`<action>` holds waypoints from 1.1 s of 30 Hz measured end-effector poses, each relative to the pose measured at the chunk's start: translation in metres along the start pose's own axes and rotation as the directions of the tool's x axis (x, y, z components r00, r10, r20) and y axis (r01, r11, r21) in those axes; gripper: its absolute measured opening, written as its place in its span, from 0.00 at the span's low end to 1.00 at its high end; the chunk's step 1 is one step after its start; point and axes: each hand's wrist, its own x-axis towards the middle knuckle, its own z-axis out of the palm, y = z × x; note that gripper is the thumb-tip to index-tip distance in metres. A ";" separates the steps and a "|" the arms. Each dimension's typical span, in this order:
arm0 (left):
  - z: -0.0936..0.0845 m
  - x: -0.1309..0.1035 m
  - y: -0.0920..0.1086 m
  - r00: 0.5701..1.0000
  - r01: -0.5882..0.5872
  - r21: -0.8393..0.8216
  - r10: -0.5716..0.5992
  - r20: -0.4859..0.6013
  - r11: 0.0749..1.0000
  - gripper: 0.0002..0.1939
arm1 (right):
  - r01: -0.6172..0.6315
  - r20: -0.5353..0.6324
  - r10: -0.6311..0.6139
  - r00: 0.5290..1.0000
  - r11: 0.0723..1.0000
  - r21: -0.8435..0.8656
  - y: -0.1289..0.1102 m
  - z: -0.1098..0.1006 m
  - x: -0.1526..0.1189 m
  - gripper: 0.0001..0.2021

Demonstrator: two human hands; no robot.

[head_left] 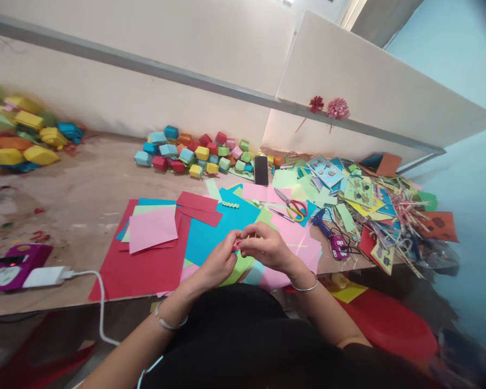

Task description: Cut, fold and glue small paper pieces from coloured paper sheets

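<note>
Both hands meet over the coloured sheets near the table's front edge. Between their fingertips is a small pink-red piece (237, 245), mostly hidden, probably paper. My left hand (221, 260) pinches it from the left with its fingers bent. My right hand (267, 247) curls over it from the right, thumb and fingers closed on the same piece. Just beyond the hands, a folded pale green strip (230, 205) lies on a blue sheet (202, 235). Scissors with red and yellow handles (295, 208) and a pen (281, 214) lie to the right.
Small coloured paper boxes (202, 153) and a black phone (261, 170) stand at the back. A blue glue gun (321, 222) and paper scraps (364, 192) lie right. A pink sheet (153, 229) tops a stack at left, near a purple power block (18, 265) and white charger (44, 276).
</note>
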 end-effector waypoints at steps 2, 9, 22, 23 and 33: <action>0.000 -0.001 0.004 1.000 0.014 -0.033 -0.013 0.021 0.999 0.10 | -0.030 0.014 0.030 0.999 0.999 0.033 -0.001 -0.001 -0.001 0.05; -0.010 -0.012 0.018 0.962 0.133 -0.312 -0.048 0.267 0.941 0.16 | -0.178 -0.106 0.204 0.973 0.961 0.209 -0.010 -0.013 0.002 0.07; -0.016 -0.027 0.022 0.975 0.144 -0.244 -0.095 0.201 0.959 0.25 | -0.261 -0.251 0.317 0.915 0.937 0.231 -0.024 -0.010 0.003 0.08; -0.017 -0.028 0.022 0.978 0.124 -0.201 -0.086 0.188 0.972 0.24 | -0.271 -0.263 0.333 0.906 0.931 0.245 -0.026 -0.010 0.003 0.08; -0.012 -0.032 0.029 0.989 -0.148 0.166 0.144 0.033 0.975 0.18 | -0.250 -0.209 0.308 0.928 0.931 0.265 -0.033 -0.014 0.008 0.10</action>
